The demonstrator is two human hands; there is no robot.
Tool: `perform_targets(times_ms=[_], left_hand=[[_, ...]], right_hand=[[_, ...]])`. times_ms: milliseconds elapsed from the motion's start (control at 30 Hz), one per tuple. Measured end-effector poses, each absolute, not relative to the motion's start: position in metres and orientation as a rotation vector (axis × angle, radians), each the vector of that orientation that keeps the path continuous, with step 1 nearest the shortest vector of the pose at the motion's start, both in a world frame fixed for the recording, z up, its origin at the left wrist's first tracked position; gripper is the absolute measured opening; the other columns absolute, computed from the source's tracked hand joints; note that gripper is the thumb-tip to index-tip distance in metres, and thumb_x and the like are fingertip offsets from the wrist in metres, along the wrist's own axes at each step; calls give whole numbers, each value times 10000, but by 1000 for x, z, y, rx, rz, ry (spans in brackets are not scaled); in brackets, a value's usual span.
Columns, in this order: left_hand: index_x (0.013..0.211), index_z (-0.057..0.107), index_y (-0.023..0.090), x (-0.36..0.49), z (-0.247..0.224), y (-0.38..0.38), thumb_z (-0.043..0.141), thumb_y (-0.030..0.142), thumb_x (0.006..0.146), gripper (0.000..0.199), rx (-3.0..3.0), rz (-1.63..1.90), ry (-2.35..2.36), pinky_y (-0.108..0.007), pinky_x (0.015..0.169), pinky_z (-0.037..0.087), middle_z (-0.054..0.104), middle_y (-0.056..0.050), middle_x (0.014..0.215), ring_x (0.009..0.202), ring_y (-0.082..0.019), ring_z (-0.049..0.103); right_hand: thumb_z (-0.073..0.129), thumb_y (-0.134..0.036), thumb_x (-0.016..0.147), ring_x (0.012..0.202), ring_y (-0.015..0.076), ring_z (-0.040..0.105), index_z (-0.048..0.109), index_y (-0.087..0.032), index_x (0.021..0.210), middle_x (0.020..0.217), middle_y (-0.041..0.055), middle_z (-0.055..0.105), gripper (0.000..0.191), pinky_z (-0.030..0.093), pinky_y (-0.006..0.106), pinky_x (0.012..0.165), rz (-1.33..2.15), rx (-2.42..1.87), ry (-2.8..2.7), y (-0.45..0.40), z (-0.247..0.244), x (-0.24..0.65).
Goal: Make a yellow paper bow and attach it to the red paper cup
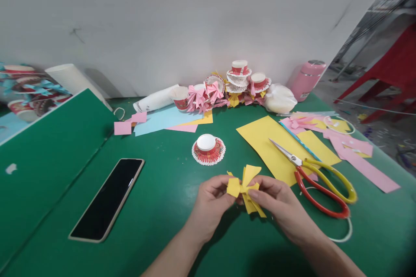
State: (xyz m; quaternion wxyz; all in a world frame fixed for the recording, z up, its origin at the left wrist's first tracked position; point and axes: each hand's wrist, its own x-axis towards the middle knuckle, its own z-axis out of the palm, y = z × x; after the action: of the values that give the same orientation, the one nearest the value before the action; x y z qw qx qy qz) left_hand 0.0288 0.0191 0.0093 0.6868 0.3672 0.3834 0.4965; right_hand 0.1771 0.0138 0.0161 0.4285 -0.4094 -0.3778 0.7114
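Observation:
Between my two hands, above the green table, is a yellow paper bow with loops at its sides and strips sticking out up and down. My left hand pinches its left loop, fingers partly behind the paper. My right hand grips the right side, thumb in front near the knot. Just beyond them a small red-and-white paper cup hat with a fringed brim sits on the table. Right of my hands, scissors with one red and one yellow handle lie with their blades apart on yellow paper.
A phone lies at left, beside a raised green board. Along the wall stand stacked cups, decorated paper hats, a white bag and a pink bottle. Pink strips and a blue pencil lie right.

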Motion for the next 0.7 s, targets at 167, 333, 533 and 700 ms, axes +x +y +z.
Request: perform_targets(times_ms=[167,333,533,700], left_hand=[[725,694,175,28,9,19,700,221,657,83,872,1121,870,-201,595,457,616,15,662,593,-79,552],[698,690,178,29,10,17,692,177,651,46,929,1107,897,-202,594,454,617,17,651,587,-82,561],[668,681,167,29,12,18,671,148,655,25,988,1080,924,-211,589,448,610,9,643,589,-90,557],[826,650,185,31,13,17,656,138,675,158,890,1056,862,-215,609,455,615,2,747,607,-81,561]], right_hand=[[713,-370,637,505,83,487,595,-146,654,603,11,621,254,369,195,473,1738,-1083,-911,13,17,174],[702,-395,623,489,83,447,586,-143,619,567,4,590,278,344,203,460,1717,-1100,-959,13,17,173],[661,-417,666,475,74,387,570,-146,629,563,-9,544,288,294,200,439,1704,-1114,-1038,12,14,174],[630,-383,719,528,105,477,552,-161,652,577,2,574,244,350,220,490,1661,-1054,-1033,13,12,173]])
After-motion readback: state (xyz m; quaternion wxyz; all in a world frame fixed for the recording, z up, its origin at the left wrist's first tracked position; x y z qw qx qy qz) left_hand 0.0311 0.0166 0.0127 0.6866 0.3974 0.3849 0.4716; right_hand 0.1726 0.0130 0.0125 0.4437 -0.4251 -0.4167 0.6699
